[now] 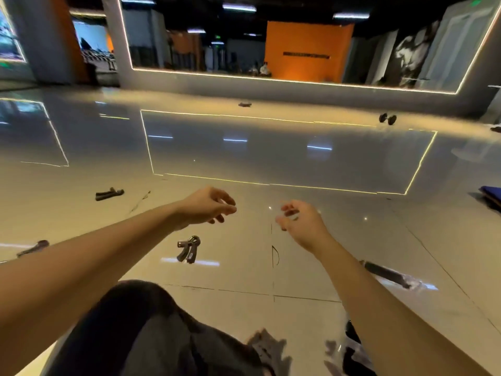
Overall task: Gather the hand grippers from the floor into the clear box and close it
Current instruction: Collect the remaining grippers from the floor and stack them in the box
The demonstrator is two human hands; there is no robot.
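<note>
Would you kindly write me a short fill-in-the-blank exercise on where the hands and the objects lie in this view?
1. The left hand and the right hand are both held out over the floor and hold ___.
2. The black-and-grey metal hand gripper lies on the glossy tiled floor, nearer the ___ hand.
3. The black dumbbell sits far off, near the wall, on the person's ___ side.

Missing words: nothing; left; right
</note>
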